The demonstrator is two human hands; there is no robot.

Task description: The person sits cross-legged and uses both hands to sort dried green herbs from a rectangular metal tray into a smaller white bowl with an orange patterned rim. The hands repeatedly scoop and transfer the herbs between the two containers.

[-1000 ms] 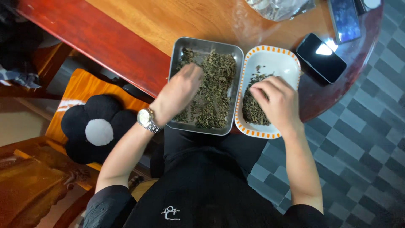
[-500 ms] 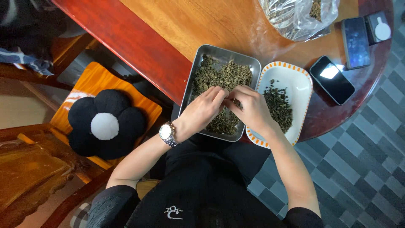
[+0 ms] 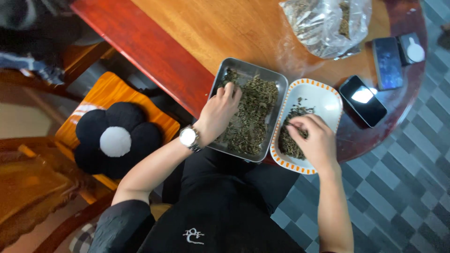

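The left hand (image 3: 220,112) lies palm down in the metal tray (image 3: 276,84), fingers loosely spread and pressed into the dried leaves (image 3: 253,112); whether it has any pinched I cannot tell. The right hand (image 3: 316,140) hovers in the white dish (image 3: 323,98) just beside the tray, fingertips drawn together as if pinching a few bits, though what they hold is too small to make out. A watch (image 3: 189,137) sits on the left wrist.

Both containers overhang the near edge of the counter (image 3: 225,28), so a heavy press from either hand could, I judge, tip one into the lap. Light flakes could also scatter over the rims.

The leaves are dark olive-brown, crumbly and tangled, spread thin across the tray and heaped in a smaller pile at the near end of the orange-rimmed dish. Further out lie a clear bag (image 3: 323,23) of more leaves and two phones (image 3: 363,100), well apart from the hands.
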